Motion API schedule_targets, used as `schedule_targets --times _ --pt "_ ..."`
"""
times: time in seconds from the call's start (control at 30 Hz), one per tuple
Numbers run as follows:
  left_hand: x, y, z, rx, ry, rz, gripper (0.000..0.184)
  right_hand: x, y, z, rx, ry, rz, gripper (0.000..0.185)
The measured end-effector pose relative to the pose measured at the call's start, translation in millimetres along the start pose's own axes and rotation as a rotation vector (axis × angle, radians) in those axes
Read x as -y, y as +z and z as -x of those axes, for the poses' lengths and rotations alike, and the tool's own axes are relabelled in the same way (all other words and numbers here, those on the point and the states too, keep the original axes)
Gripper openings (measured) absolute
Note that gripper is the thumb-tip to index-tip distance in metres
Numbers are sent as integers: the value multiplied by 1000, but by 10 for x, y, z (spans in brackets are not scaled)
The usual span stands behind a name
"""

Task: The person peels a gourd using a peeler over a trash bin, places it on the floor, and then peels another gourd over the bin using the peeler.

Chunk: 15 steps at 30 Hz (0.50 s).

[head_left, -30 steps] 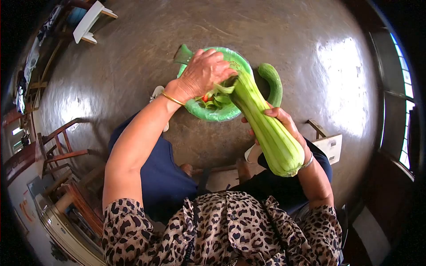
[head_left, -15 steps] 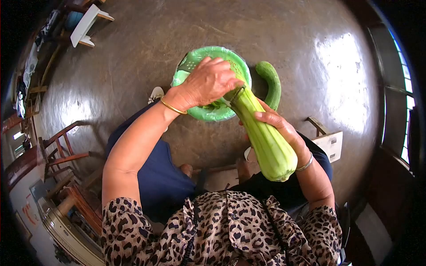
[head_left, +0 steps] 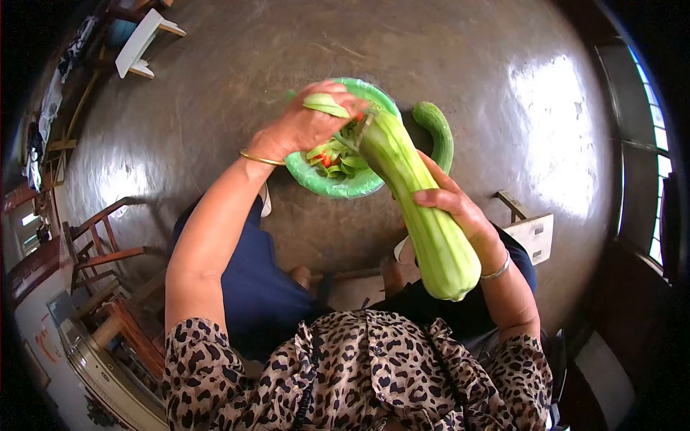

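Note:
My right hand (head_left: 456, 205) is wrapped around a long pale-green gourd (head_left: 431, 223), held slantwise with its wide end toward me. Much of the gourd's skin is off, and darker green shows near its narrow far end. My left hand (head_left: 313, 118) is closed and blurred beside that far end. It grips what looks like a peeler, mostly hidden by the fingers; a greyish edge shows at the gourd. A light-green strip of peel (head_left: 325, 105) lies across the fingers. Below is a green basin (head_left: 338, 188) lined with clear plastic, holding peelings and some red bits.
A curved, dark-green gourd (head_left: 440, 140) lies on the floor right of the basin. A small white stool (head_left: 535, 238) stands at my right, and another white stool (head_left: 140, 43) is at the far left. Wooden chair frames (head_left: 100, 244) are along the left side.
My left hand has moved left and slightly up from the gourd's end, uncovering the peelings in the basin. A strip of peel now shows over its fingers. The gourd's far end has swung slightly left.

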<state>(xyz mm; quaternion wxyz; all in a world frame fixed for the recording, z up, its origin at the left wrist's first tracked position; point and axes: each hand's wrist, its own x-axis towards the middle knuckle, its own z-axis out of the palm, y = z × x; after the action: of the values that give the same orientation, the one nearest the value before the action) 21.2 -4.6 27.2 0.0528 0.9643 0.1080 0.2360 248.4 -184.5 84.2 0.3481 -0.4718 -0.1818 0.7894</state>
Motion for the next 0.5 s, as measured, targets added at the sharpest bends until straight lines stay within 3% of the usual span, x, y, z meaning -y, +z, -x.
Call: schedule_targets --times 0.07,0.13,0.2,0.37,0.47,0.5 --pt "-128 6 -75 134 -81 200 25 -24 -11 -17 18 -12 29 86" --pt "-83 42 -31 116 -45 217 21 -82 -36 -23 87 -134 131 85" --pt "117 65 106 161 34 0 27 -65 -7 17 77 -92 96 86" --pt "132 77 212 98 -61 29 25 -61 24 -13 23 -69 96 87" --pt "149 46 259 184 -132 24 25 -15 51 21 27 4 69 90" --pt "126 34 337 216 -175 -10 23 -18 40 72 32 -85 95 91"
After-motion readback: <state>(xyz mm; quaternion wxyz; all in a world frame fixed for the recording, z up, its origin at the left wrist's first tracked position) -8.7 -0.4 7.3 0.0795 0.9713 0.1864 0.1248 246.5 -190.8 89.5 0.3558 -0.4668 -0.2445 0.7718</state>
